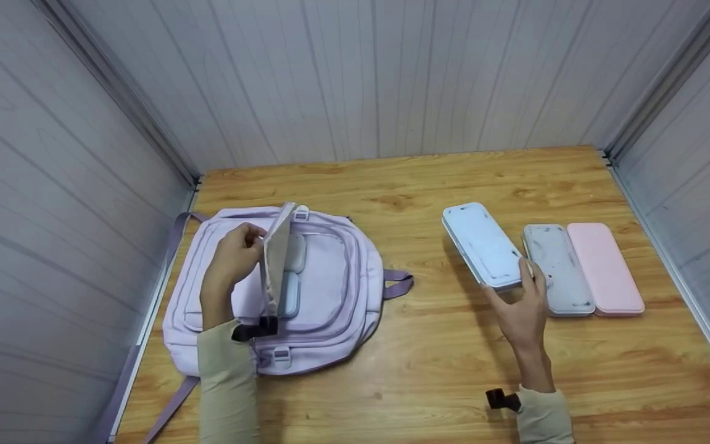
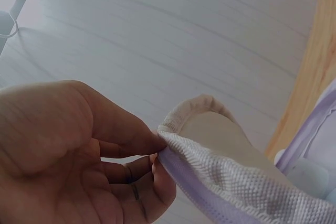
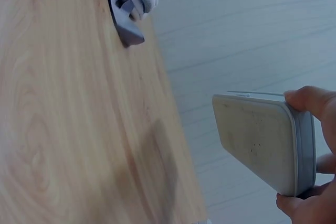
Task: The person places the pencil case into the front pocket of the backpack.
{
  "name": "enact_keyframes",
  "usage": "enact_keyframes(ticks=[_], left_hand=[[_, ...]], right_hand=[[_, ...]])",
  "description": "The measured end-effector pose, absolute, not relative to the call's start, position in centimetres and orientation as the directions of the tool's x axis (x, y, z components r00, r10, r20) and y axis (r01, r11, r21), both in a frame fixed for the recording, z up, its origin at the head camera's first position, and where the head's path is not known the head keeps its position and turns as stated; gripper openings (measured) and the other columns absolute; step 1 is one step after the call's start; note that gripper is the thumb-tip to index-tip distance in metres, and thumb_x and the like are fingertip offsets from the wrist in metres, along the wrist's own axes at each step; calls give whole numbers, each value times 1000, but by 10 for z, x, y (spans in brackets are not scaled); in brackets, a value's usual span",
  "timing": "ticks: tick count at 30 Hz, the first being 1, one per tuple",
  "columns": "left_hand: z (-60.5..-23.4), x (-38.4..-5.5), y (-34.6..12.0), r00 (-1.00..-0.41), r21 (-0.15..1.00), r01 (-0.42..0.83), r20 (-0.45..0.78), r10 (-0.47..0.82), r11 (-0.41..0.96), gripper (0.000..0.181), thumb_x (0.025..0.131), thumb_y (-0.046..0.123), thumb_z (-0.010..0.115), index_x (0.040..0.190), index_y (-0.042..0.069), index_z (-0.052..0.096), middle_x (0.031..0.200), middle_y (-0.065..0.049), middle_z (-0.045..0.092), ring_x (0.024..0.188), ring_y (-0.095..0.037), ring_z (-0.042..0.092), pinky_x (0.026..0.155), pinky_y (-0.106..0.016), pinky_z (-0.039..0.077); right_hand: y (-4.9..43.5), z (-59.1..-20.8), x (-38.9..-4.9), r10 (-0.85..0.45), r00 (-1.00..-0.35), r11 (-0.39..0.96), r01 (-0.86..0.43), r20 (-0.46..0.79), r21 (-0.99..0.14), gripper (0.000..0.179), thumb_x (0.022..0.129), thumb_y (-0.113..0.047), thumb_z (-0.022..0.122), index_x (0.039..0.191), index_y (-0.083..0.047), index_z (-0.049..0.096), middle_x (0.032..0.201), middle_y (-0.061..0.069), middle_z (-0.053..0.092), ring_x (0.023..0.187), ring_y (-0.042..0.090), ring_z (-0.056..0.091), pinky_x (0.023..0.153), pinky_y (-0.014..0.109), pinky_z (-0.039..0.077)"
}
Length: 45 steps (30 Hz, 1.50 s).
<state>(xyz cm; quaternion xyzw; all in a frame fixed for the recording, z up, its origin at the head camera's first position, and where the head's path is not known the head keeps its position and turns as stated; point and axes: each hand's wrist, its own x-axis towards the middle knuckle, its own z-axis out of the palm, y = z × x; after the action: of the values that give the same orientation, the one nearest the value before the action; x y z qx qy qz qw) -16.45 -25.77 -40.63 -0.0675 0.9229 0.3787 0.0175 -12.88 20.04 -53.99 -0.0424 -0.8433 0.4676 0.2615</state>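
A lilac backpack [image 1: 324, 277] lies flat on the table at the left. My left hand [image 1: 231, 256] pinches the edge of its front pocket flap [image 1: 276, 259] between thumb and fingers and holds it raised; in the left wrist view the flap's zipper edge [image 2: 210, 187] runs from the fingertips. Parts of a grey case [image 1: 295, 253] and a blue case [image 1: 290, 296] show inside the pocket. Over the table, my right hand [image 1: 524, 311] grips the near end of a light blue pencil case [image 1: 484, 243], tilted and lifted. Its underside [image 3: 257, 142] faces the right wrist camera.
Right of the held case, a grey pencil case [image 1: 557, 271] and a pink pencil case [image 1: 604, 268] lie side by side on the wooden table [image 1: 416, 370]. Pale panel walls [image 1: 355, 80] close in the back and both sides. Backpack straps [image 1: 173, 407] trail at the left.
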Motion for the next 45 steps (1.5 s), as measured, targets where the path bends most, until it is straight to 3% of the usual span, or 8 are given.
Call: enact_keyframes(ticks=[5,12,19,37,45], left_hand=[[-407,-164,-257,-990,701,-140,-82,-116,700,27,91,5,44,112,-3,59,95,-13,57,83,-22,51,68,-28,41],[-406,-165,-256,-993,687,-113,-68,-92,717,28,90,4,43,111,-4,60,93,-13,57,81,-22,52,68,-29,40],[-407,-166,-255,-993,691,-116,-68,-96,713,28,91,5,44,111,-4,60,93,-14,57,82,-23,52,68,-29,41],[-408,-167,-253,-993,684,-114,-67,-93,721,27,91,5,44,112,-3,60,94,-13,57,85,-24,52,71,-30,41],[-407,-166,-254,-991,677,-133,-77,-110,724,27,91,7,44,111,-2,60,94,-13,58,84,-23,53,69,-29,41]], right_hand=[[190,-534,-132,248,-873,549,-230,420,-803,84,67,-11,86,138,7,44,139,27,41,131,39,38,105,53,32],[171,-527,-133,147,-890,518,-303,432,-800,85,68,-10,85,141,1,43,142,23,40,131,34,39,103,39,33],[150,-523,-138,78,-896,491,-347,437,-799,85,67,-13,86,141,0,44,144,26,37,131,41,39,102,52,35],[97,-517,-152,-190,-854,433,-516,485,-739,82,70,-22,85,139,-3,47,143,21,42,129,36,43,104,51,37],[74,-522,-157,-278,-865,429,-502,418,-751,79,72,-28,83,139,-6,48,144,26,38,131,44,39,105,56,34]])
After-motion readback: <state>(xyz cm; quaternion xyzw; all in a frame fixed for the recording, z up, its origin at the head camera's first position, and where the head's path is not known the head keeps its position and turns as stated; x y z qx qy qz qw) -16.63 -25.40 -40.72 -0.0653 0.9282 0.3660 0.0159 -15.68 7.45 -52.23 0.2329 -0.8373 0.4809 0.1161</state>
